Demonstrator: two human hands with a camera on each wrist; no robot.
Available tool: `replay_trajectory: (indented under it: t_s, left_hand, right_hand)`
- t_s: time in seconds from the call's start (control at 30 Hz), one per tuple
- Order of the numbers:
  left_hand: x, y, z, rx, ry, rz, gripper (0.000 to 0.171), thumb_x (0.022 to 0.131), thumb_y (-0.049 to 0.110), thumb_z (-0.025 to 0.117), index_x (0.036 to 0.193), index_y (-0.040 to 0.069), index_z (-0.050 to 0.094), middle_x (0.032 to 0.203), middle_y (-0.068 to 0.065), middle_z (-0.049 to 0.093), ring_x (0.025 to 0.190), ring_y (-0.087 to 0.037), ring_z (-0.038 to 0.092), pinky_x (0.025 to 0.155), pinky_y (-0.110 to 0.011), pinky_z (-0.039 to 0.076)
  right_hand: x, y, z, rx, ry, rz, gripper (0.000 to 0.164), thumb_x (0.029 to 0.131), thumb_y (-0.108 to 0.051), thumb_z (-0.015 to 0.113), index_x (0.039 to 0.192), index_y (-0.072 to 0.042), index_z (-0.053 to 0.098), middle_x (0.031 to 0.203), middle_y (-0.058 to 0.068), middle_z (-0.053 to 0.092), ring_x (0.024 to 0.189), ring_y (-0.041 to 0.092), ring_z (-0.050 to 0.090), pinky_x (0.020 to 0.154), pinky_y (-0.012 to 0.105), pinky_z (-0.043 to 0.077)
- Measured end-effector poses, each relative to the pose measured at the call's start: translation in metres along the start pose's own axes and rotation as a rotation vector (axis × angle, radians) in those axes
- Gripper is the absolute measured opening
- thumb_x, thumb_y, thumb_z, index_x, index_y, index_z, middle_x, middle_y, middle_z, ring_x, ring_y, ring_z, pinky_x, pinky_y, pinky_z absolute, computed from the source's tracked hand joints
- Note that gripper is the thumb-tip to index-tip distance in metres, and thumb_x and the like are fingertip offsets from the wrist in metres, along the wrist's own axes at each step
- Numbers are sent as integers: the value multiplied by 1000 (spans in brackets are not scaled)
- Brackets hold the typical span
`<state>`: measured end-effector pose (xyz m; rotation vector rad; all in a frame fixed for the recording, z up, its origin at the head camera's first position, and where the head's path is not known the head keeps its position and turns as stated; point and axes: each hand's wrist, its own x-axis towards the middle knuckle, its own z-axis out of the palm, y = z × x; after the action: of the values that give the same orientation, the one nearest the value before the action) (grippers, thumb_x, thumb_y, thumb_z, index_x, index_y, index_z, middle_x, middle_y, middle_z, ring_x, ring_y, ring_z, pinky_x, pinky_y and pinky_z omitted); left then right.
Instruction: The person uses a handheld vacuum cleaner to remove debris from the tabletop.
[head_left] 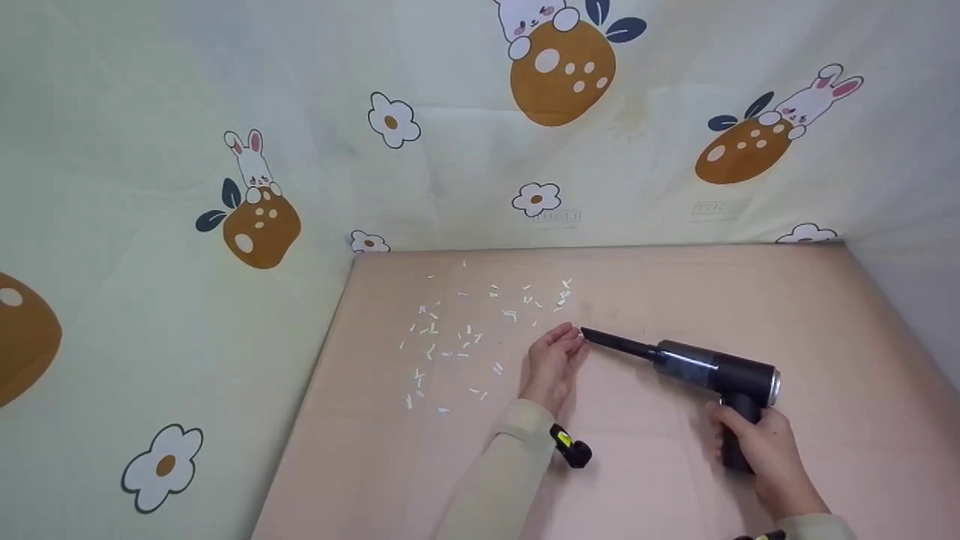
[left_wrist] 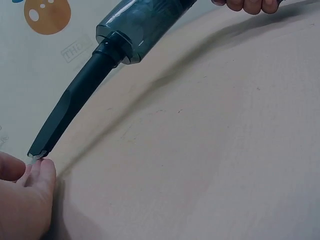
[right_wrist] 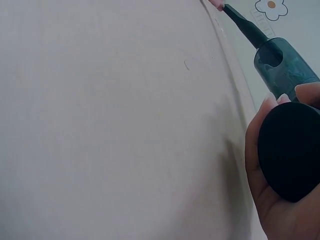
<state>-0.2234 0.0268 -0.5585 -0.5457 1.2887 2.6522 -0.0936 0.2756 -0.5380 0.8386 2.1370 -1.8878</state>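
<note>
My right hand (head_left: 772,450) grips the handle of a black handheld vacuum (head_left: 712,367) with a see-through dust cup. Its narrow flat nozzle (head_left: 619,343) points left, raised above the table, as its shadow in the left wrist view shows. At the nozzle's tip, the thumb and fingers of my left hand (head_left: 553,367) come together on a small whitish paper scrap (left_wrist: 36,159). In the right wrist view, the round end of the vacuum's handle (right_wrist: 290,152) fills the palm. Many thin pale paper scraps (head_left: 469,337) lie scattered on the table, left of and beyond my left hand.
The table (head_left: 660,480) has a plain pinkish cover. Behind it and to its left rise pale curtains (head_left: 465,165) printed with rabbits, fruit and flowers. A black wrist mount (head_left: 571,448) sticks out from my left cuff, over the table.
</note>
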Motion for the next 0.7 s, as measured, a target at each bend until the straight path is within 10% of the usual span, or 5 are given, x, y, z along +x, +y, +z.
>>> replay_trajectory:
  t_s: [0.7]
  left_hand:
    - [-1,-3,0,29,-41,7,35,95,-8,59,130,-13,54,106,-11,64,92,-16,63,105,-42,54]
  right_hand:
    - [-1,0,-5,66,-45,30,52,94,-30,72,127,-7,38,77,1,64,62,15,62,58,33,60]
